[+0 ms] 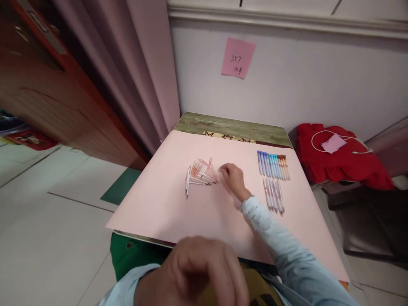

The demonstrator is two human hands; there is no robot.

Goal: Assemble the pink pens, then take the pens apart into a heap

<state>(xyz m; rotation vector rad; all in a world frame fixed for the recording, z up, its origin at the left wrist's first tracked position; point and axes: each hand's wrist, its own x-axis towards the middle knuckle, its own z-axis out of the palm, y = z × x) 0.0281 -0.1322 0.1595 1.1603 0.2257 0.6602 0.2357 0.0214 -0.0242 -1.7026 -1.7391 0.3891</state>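
Observation:
My right hand [231, 179] reaches out over the pink sheet [165, 204], its fingers closed at the edge of a loose pile of pens [199, 174]; whether it grips one is hidden. My left hand [194, 272] hovers close to the camera near the table's front edge, blurred, with fingers curled downward and nothing visible in them. Two neat rows of pens lie to the right: blue and orange ones [273, 165] at the back, pale pink ones [274, 194] in front.
The pink sheet covers a small table [232, 125] set against a white wall with a pink sticky note [238, 58]. A red cloth [341, 159] with a white cable lies to the right. A curtain and wooden door stand at left.

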